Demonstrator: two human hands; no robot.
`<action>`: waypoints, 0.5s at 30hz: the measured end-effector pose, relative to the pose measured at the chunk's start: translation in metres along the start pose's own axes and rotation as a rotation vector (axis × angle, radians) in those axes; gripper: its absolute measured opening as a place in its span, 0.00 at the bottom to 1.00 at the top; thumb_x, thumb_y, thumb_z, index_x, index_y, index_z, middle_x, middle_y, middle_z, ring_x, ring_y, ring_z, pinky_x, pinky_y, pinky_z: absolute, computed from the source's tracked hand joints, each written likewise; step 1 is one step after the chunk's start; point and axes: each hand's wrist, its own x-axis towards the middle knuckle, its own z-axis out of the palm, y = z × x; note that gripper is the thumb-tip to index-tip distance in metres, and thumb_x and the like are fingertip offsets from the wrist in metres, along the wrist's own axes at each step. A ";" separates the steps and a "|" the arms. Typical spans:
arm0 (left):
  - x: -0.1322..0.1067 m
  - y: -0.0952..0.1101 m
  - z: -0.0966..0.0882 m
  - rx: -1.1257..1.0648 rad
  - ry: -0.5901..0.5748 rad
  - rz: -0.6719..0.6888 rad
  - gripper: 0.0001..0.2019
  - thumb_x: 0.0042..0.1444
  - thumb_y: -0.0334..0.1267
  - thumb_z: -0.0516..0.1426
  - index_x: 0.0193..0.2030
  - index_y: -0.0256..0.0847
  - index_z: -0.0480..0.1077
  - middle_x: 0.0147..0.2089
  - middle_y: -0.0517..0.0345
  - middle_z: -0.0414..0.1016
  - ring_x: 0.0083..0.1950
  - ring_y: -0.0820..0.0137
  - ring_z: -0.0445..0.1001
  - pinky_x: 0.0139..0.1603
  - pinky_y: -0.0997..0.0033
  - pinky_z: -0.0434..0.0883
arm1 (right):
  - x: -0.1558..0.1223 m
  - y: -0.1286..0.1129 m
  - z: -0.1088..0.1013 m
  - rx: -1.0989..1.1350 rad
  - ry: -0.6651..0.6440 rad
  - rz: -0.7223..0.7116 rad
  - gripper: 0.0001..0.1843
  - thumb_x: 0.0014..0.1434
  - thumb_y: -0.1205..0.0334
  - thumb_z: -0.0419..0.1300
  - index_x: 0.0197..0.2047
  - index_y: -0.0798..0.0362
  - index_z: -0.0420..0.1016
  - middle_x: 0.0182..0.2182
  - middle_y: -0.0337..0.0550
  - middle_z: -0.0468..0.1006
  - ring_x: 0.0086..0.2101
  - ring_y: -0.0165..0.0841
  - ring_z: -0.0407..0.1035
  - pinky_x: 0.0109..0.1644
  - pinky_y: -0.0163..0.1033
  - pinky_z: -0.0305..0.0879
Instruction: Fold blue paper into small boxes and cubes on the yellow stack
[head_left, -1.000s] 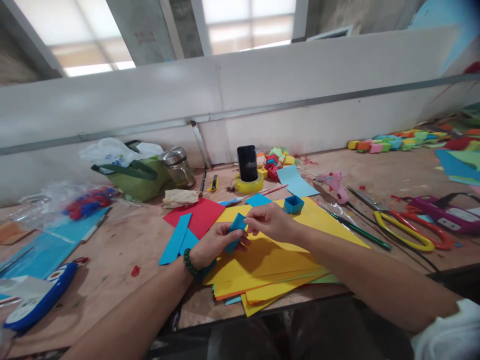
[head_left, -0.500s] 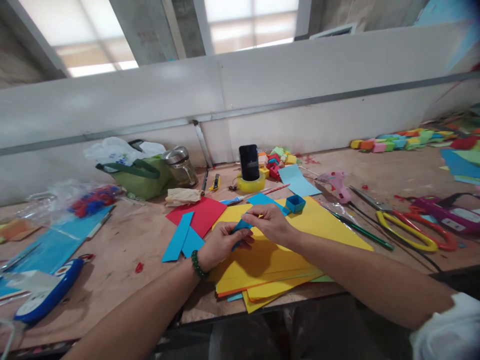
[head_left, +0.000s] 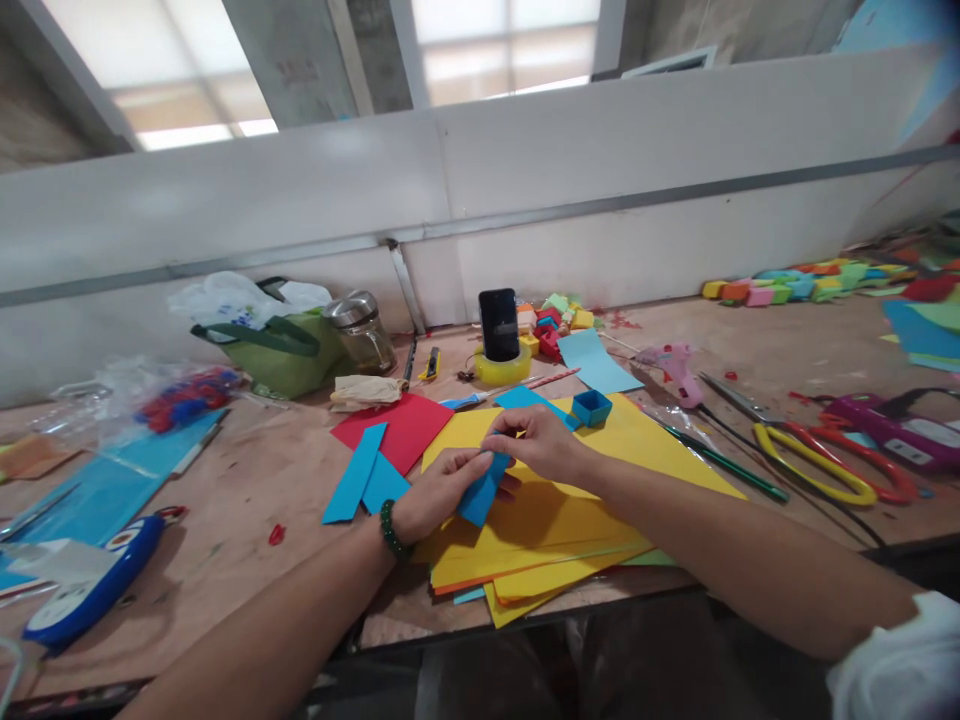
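Between my two hands is a strip of blue paper [head_left: 482, 490], held above a stack of yellow paper sheets [head_left: 637, 470]. My left hand [head_left: 448, 483] grips the strip, thumb on top and fingers behind it. The fingertips of my right hand [head_left: 536, 440] pinch its upper end; the exact fold there is hidden. A small open blue paper box [head_left: 591, 407] sits on the yellow stack beyond my right hand. More blue strips [head_left: 355, 474] lie left of my left hand, partly over a red sheet [head_left: 405, 428].
A phone [head_left: 499, 325] leans upright in a tape roll [head_left: 502, 369] at the back. To the right are a pink glue gun [head_left: 673, 372], scissors [head_left: 802, 460] and a dark green pen [head_left: 731, 467]. A glass jar [head_left: 364, 335] and green bag [head_left: 281, 355] stand back left.
The blue strip has turned in my hands, so its lower part now hangs below my left thumb with a broad face showing. My hands stay in nearly the same place.
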 end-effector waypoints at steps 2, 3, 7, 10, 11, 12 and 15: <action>-0.001 0.001 -0.002 0.026 -0.033 0.016 0.29 0.46 0.60 0.61 0.38 0.31 0.76 0.36 0.42 0.81 0.35 0.60 0.80 0.40 0.63 0.74 | 0.000 0.000 -0.002 0.028 -0.019 -0.001 0.11 0.49 0.56 0.62 0.23 0.56 0.73 0.18 0.36 0.69 0.20 0.25 0.60 0.24 0.32 0.57; -0.001 0.001 -0.002 0.037 -0.036 0.028 0.28 0.46 0.60 0.61 0.38 0.32 0.76 0.36 0.42 0.81 0.35 0.60 0.80 0.40 0.64 0.74 | 0.001 0.000 -0.003 0.039 -0.006 -0.009 0.12 0.49 0.56 0.62 0.23 0.56 0.73 0.18 0.36 0.69 0.21 0.25 0.61 0.24 0.32 0.57; 0.000 0.001 -0.005 0.060 0.010 0.037 0.26 0.46 0.59 0.62 0.35 0.32 0.75 0.33 0.45 0.81 0.32 0.64 0.79 0.36 0.68 0.74 | 0.007 0.006 -0.012 0.115 0.127 -0.010 0.15 0.47 0.52 0.64 0.24 0.56 0.73 0.19 0.37 0.70 0.22 0.26 0.61 0.25 0.32 0.58; 0.002 0.000 -0.007 0.079 0.046 0.012 0.27 0.46 0.60 0.61 0.34 0.32 0.74 0.31 0.45 0.81 0.30 0.65 0.79 0.33 0.70 0.73 | 0.011 0.011 -0.019 0.153 0.187 0.016 0.17 0.46 0.49 0.65 0.24 0.56 0.73 0.18 0.36 0.69 0.21 0.25 0.60 0.25 0.32 0.59; 0.003 -0.001 -0.008 0.080 0.056 0.008 0.27 0.45 0.60 0.61 0.34 0.33 0.74 0.31 0.45 0.81 0.31 0.65 0.80 0.33 0.71 0.73 | 0.012 0.012 -0.020 0.155 0.190 0.024 0.18 0.45 0.48 0.66 0.24 0.56 0.73 0.18 0.35 0.68 0.21 0.25 0.60 0.25 0.32 0.59; 0.004 -0.001 -0.008 0.081 0.064 0.004 0.27 0.45 0.60 0.62 0.34 0.33 0.73 0.31 0.45 0.81 0.30 0.65 0.80 0.33 0.71 0.74 | 0.013 0.013 -0.021 0.157 0.189 0.033 0.18 0.44 0.47 0.66 0.24 0.56 0.72 0.17 0.35 0.68 0.21 0.25 0.59 0.25 0.32 0.59; 0.006 -0.003 -0.011 0.092 0.102 0.005 0.28 0.41 0.62 0.63 0.32 0.33 0.73 0.29 0.47 0.81 0.29 0.66 0.79 0.31 0.72 0.73 | 0.012 0.010 -0.019 0.167 0.185 0.043 0.19 0.43 0.47 0.66 0.24 0.56 0.72 0.18 0.35 0.68 0.21 0.25 0.59 0.25 0.32 0.58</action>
